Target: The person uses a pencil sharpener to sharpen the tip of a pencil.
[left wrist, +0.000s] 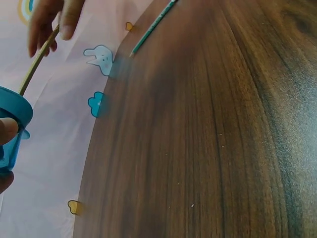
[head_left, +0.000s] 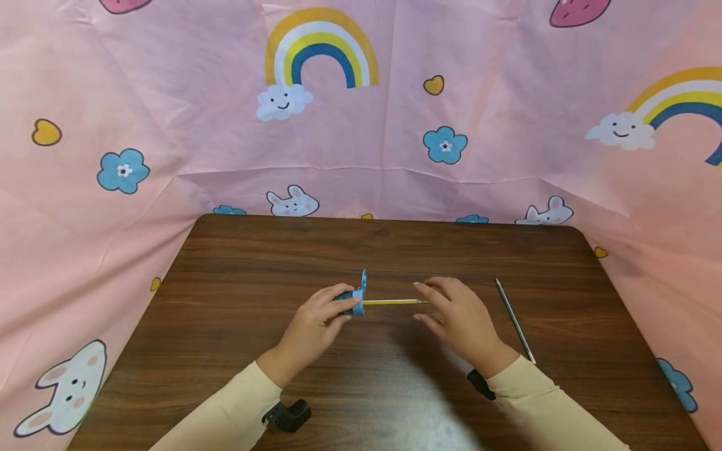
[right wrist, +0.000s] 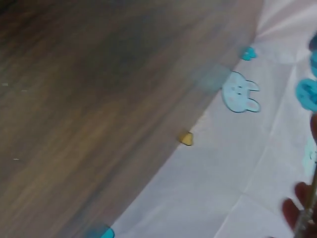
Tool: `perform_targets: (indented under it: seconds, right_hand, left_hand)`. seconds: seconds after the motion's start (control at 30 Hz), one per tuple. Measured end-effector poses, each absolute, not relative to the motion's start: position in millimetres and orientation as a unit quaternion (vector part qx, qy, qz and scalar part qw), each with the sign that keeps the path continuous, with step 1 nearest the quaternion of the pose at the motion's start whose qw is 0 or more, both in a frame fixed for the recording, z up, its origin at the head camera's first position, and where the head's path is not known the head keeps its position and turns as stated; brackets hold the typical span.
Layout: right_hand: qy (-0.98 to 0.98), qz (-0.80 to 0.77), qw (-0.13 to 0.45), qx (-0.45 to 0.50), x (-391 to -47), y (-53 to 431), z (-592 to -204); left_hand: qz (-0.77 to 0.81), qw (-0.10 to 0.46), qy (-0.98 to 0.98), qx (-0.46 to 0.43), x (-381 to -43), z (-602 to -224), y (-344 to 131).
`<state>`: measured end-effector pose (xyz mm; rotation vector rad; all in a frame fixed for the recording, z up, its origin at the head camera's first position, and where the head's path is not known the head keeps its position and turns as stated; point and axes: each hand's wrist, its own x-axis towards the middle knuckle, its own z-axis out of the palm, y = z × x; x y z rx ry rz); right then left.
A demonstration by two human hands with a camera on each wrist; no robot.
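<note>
In the head view my left hand point(head_left: 313, 322) grips a small blue pencil sharpener point(head_left: 358, 303) with its hinged lid point(head_left: 363, 280) flipped up. A yellow-and-white pencil point(head_left: 392, 302) sticks out of its mouth, pointing right. My right hand point(head_left: 464, 316) is at the pencil's far end, thumb and fingers spread on either side of it. From the left wrist view, the sharpener's body point(left wrist: 11, 153) looks see-through blue, with my left thumb point(left wrist: 7, 130) against it. Only some blurred right fingers point(right wrist: 292, 213) and part of the pencil show in the right wrist view.
A green pencil point(head_left: 516, 321) lies on the dark wooden table point(head_left: 254, 263), beside my right wrist. Pink cloth point(head_left: 214, 75) with printed rainbows, flowers and rabbits hangs around the table's back and sides.
</note>
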<state>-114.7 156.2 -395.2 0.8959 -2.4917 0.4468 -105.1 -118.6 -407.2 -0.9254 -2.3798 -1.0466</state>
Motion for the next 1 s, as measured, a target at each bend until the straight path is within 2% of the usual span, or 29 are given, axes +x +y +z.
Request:
perform_targets:
  seconds: [0.17,0.3,0.43,0.53,0.63,0.73,0.8,0.93,1.0]
  right_hand:
    - [-0.848,0.164,0.346,0.366,-116,155,-407]
    - [-0.819,0.162,0.403,0.375,-116,152,-410]
    - [-0.815,0.168,0.408,0.375,-114,151,-410]
    - [-0.835,0.181,0.366,0.368,-111,152,-409]
    - [-0.862,0.198,0.304,0.353,-108,154,-406]
    - [-0.888,0.233,0.208,0.337,-107,155,-400]
    - [-0.898,0.289,0.095,0.318,-109,157,-395]
    - [-0.853,0.428,-0.184,0.235,-119,164,-385]
    - [-0.828,0.455,-0.263,0.197,-124,167,-381]
  left_hand:
    - [-0.376,0.175,-0.856,-0.309,-103,-404,-117]
    - [-0.378,0.157,-0.862,-0.301,-101,-404,-117]
    - [-0.377,0.148,-0.864,-0.300,-99,-404,-117]
    - [-0.372,0.150,-0.865,-0.303,-98,-404,-117]
    - [-0.358,0.157,-0.863,-0.319,-98,-405,-118]
    - [-0.341,0.176,-0.855,-0.348,-98,-406,-119]
    - [-0.327,0.199,-0.844,-0.377,-99,-407,-119]
    - [-0.301,0.240,-0.816,-0.432,-100,-407,-120]
    - [-0.295,0.248,-0.809,-0.445,-101,-407,-119]
